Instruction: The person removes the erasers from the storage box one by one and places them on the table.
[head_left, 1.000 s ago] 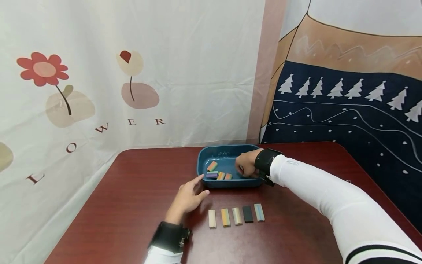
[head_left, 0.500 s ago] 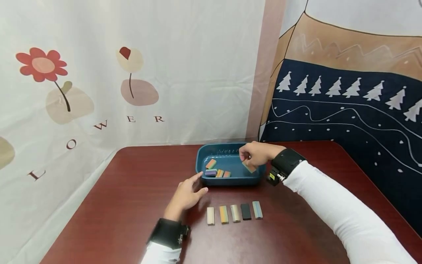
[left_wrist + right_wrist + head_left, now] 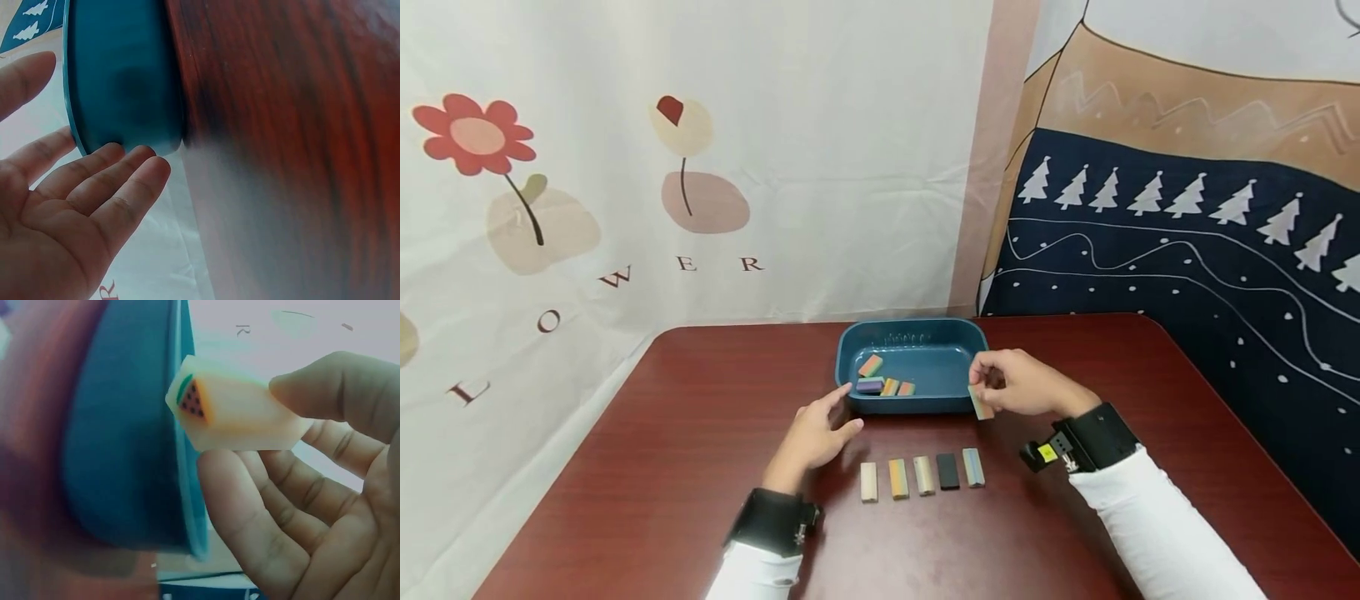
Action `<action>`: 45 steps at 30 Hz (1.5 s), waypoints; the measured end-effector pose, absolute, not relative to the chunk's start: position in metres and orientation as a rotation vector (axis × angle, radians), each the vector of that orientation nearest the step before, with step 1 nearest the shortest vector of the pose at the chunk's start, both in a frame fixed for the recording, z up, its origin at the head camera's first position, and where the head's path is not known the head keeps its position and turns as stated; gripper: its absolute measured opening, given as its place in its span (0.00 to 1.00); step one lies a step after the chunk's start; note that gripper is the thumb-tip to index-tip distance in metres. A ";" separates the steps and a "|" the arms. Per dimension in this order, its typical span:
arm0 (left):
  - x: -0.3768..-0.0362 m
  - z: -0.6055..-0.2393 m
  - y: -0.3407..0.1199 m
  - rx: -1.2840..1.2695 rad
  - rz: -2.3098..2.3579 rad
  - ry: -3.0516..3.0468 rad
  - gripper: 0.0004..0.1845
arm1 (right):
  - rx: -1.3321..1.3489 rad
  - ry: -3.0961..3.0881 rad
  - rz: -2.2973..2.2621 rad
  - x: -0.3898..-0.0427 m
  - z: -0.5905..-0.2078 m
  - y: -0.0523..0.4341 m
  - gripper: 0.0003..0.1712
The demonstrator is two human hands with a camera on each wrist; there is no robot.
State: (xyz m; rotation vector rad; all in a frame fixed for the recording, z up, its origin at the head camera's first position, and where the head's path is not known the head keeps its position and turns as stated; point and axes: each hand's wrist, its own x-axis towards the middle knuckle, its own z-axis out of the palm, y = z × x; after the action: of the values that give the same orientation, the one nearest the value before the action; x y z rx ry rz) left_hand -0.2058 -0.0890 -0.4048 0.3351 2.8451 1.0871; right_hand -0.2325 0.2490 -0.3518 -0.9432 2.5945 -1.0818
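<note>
The right hand (image 3: 1022, 385) pinches an eraser (image 3: 978, 402) between thumb and fingers, just above the near right corner of the blue tray (image 3: 955, 333). In the right wrist view the eraser (image 3: 234, 414) is pale, with a small watermelon-slice picture on its end, and it is held beside the tray's rim (image 3: 187, 487).

The left hand (image 3: 812, 433) rests on the tabletop (image 3: 662, 467) with fingers straight and relaxed, holding nothing; its fingertips (image 3: 147, 164) lie just beside the tray's near left corner (image 3: 119, 81), and whether they touch it cannot be told.

Four erasers (image 3: 883, 380) lie inside the tray, toward its left half: one tilted alone, three close together near the front wall.

On the tabletop in front of the tray, five erasers (image 3: 922, 477) lie side by side in a row, each pointing away from the person. The held eraser is above and a little right of the row's right end.
</note>
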 end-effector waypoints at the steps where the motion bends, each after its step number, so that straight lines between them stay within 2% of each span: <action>1: -0.206 -0.405 -0.090 0.329 1.084 2.844 0.33 | -0.938 2.587 -1.095 -0.229 -0.356 0.250 0.07; 12: -0.209 -0.403 -0.090 0.310 1.069 2.840 0.33 | -0.768 2.542 -1.151 -0.203 -0.391 0.259 0.10; 22: -0.210 -0.401 -0.089 0.291 1.098 2.831 0.34 | -0.655 2.415 -1.115 -0.200 -0.403 0.262 0.07; 40: -0.211 -0.402 -0.086 0.328 1.070 2.827 0.33 | -0.699 2.500 -1.027 -0.202 -0.414 0.269 0.10; 45: -0.210 -0.403 -0.087 0.312 1.085 2.827 0.33 | -0.699 2.539 -1.008 -0.203 -0.414 0.267 0.07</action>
State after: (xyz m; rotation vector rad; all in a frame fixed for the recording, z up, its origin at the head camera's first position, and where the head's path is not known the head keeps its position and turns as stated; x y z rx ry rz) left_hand -0.2097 -0.0874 -0.4027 0.3125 2.8272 1.0849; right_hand -0.2029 0.2672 -0.4136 -0.6992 2.5390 -1.0079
